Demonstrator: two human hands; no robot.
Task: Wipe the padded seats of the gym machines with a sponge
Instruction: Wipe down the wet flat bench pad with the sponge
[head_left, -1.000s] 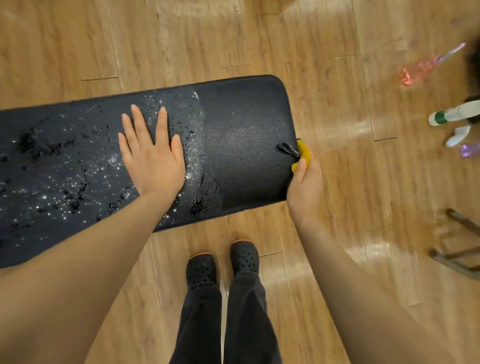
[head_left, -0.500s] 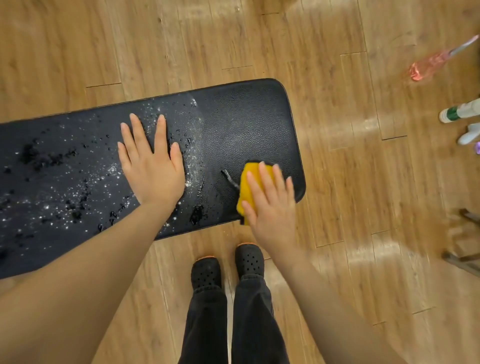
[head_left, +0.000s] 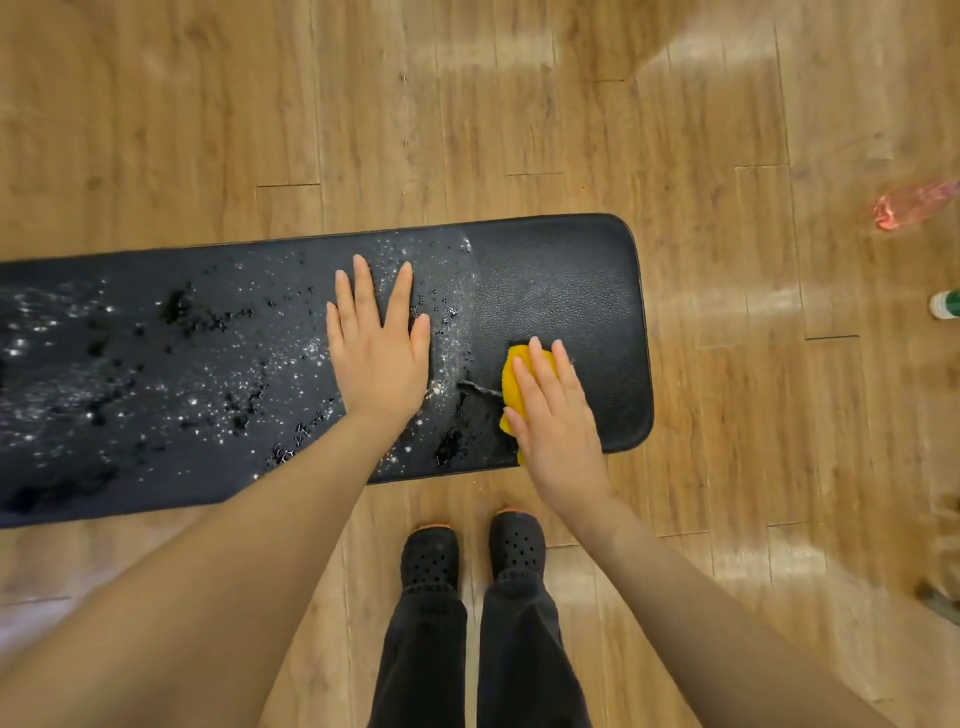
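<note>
A long black padded bench seat (head_left: 571, 280) runs across the view from the left edge. Its left and middle parts are speckled with white foam and wet droplets; the right end looks wiped. My left hand (head_left: 379, 358) lies flat on the wet pad, fingers straight and spread. My right hand (head_left: 556, 415) presses a yellow sponge (head_left: 511, 379) onto the seat near its right front corner, fingers straight over it. The hand hides most of the sponge. A short dark strip (head_left: 478, 387) lies just left of the sponge.
Wooden plank floor (head_left: 467, 104) surrounds the bench. My two feet in dark perforated clogs (head_left: 472, 551) stand just in front of it. At the right edge lie a pink spray bottle (head_left: 914, 205) and a white and green bottle (head_left: 945, 304). Metal legs show at the lower right (head_left: 940, 597).
My right hand brought the sponge from the bench's right end onto the pad a second ago; in the last half second it stays near the front right corner. The left hand has not moved.
</note>
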